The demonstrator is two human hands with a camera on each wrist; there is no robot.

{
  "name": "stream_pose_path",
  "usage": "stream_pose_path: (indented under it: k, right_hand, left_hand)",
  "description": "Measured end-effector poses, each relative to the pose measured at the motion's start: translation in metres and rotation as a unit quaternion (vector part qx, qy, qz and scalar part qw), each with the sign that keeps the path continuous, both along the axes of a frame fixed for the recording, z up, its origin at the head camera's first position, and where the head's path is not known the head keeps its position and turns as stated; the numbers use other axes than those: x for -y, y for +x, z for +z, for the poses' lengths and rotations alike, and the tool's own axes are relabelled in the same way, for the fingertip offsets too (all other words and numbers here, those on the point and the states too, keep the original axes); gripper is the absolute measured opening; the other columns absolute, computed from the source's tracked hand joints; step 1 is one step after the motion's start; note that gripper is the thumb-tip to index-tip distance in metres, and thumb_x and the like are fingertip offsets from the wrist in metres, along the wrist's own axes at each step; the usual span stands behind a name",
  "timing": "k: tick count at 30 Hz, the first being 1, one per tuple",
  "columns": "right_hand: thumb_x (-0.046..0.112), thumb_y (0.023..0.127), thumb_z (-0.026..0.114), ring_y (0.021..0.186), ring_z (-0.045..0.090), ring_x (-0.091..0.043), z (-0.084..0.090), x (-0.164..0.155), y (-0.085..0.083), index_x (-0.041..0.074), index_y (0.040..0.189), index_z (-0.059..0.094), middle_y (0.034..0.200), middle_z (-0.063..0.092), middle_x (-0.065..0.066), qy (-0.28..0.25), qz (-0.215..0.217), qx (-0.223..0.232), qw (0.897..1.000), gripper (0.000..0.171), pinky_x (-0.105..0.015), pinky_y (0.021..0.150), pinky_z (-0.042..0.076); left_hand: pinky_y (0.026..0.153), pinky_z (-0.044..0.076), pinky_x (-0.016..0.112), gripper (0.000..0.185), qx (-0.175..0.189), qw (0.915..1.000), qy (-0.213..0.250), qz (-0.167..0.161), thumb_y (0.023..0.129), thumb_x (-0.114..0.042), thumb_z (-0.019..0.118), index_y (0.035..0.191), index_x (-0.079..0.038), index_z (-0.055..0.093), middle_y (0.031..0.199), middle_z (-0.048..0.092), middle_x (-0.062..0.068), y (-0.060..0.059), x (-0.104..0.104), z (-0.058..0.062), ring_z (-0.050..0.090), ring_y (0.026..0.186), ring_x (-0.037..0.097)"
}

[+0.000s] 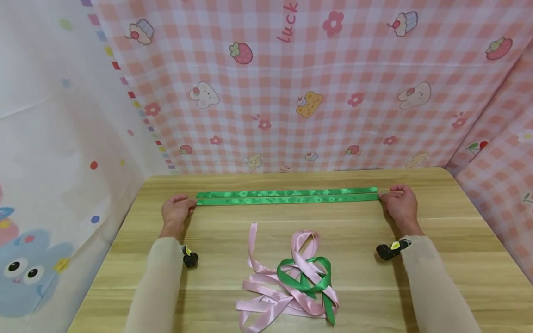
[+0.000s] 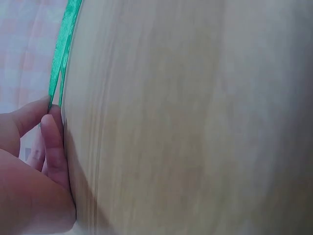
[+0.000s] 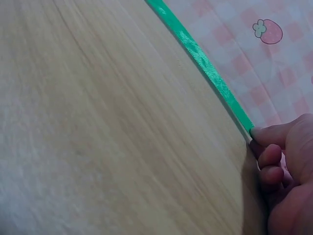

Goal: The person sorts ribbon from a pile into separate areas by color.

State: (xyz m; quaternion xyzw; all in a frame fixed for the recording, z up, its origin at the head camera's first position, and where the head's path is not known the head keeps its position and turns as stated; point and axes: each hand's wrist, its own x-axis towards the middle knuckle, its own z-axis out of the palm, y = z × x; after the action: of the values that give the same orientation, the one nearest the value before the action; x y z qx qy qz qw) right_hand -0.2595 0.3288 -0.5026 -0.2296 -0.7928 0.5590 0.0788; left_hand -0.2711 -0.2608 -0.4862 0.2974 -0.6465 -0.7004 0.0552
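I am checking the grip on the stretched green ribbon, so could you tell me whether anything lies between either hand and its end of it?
Nothing visible does. The left hand pinches one end of the green ribbon and the right hand pinches the other, directly. The loose pile of pink and green ribbons lies nearer the person on the table, apart from both hands.

Both arms extended forward, well apart; left hand (image 1: 176, 209) and right hand (image 1: 400, 202) low on surface, fingers curled, pinching.
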Motion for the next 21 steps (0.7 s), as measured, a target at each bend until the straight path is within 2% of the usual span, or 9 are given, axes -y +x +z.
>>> stream_pose_path:
  k: [5, 11, 16, 21]
  right_hand:
    - [0.017, 0.086, 0.076, 0.044, 0.048, 0.000, -0.0023, 0.0011, -0.0023, 0.013, 0.103, 0.046, 0.056, 0.050, 0.021, 0.021, -0.018, 0.004, 1.000, 0.035, -0.018, 0.043, 0.042]
    - [0.022, 0.086, 0.077, 0.055, 0.051, 0.005, -0.0003, 0.0051, -0.0007, 0.008, 0.114, 0.049, 0.061, 0.052, 0.025, 0.060, -0.034, 0.012, 0.998, 0.043, -0.017, 0.052, 0.043]
    - [0.021, 0.086, 0.077, 0.056, 0.053, 0.004, 0.0000, 0.0063, -0.0002, 0.009, 0.115, 0.048, 0.063, 0.053, 0.024, 0.053, -0.038, 0.014, 0.998, 0.042, -0.017, 0.052, 0.044]
    - [0.021, 0.087, 0.076, 0.049, 0.054, 0.001, 0.0000, 0.0053, 0.0005, 0.011, 0.115, 0.047, 0.066, 0.055, 0.022, 0.020, -0.031, 0.007, 0.999, 0.042, -0.019, 0.047, 0.045]
  left_hand:
    - [0.054, 0.050, 0.016, 0.037, 0.021, 0.9993, -0.028, 0.007, 0.083, 0.003, 0.075, 0.115, -0.001, 0.057, 0.073, 0.066, -0.006, 0.0009, -0.0029, 0.0024, 0.063, 0.060, 0.004]
    - [0.054, 0.050, 0.015, 0.038, 0.025, 0.9993, -0.021, 0.020, 0.082, 0.004, 0.076, 0.114, -0.002, 0.057, 0.074, 0.065, -0.006, 0.0020, -0.0037, 0.0042, 0.063, 0.062, 0.004]
    - [0.054, 0.050, 0.015, 0.035, 0.020, 0.9993, -0.022, 0.023, 0.082, 0.003, 0.076, 0.112, -0.002, 0.058, 0.070, 0.066, -0.008, 0.0023, -0.0059, 0.0039, 0.064, 0.061, 0.003]
    - [0.057, 0.051, 0.015, 0.035, 0.019, 0.9989, -0.030, 0.030, 0.083, 0.001, 0.075, 0.115, -0.001, 0.060, 0.071, 0.067, -0.006, 0.0016, -0.0080, 0.0035, 0.065, 0.063, 0.004]
